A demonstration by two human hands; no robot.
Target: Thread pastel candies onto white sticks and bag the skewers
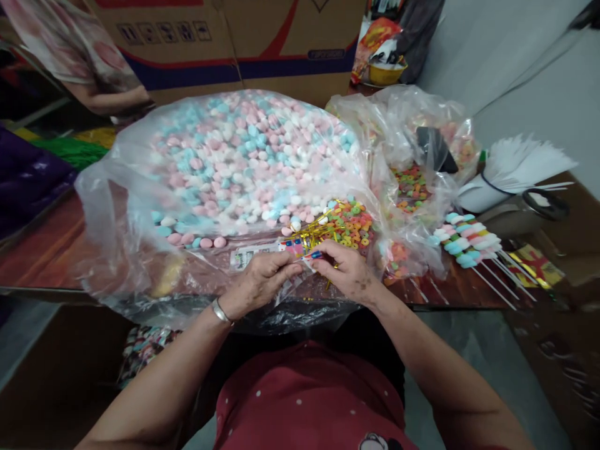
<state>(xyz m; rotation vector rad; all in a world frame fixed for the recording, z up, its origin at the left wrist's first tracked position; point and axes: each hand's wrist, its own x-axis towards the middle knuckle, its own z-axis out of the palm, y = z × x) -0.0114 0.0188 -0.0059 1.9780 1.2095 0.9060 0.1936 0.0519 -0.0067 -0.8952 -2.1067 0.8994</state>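
Note:
My left hand (pixel 260 278), with a silver bangle at the wrist, pinches a small printed plastic wrapper (pixel 307 261). Fingers and thumb of my right hand (pixel 349 272) close on the same wrapper from the other side. Its exact shape is partly hidden by my fingers. Just beyond lie gold twist ties (pixel 313 232) and a pile of colourful gummy rings (pixel 352 220). A flat stack of clear printed wrappers (pixel 248 255) rests left of them. Behind spreads a large clear bag of pink, blue and white marshmallows (pixel 253 156).
Candy skewers (pixel 469 240) lie at the right, near a container of white sticks (pixel 482 192). More gummy rings sit in a plastic bag (pixel 398 250). A big cardboard box (pixel 276 53) stands behind. Another person's arm (pixel 105 97) shows at upper left.

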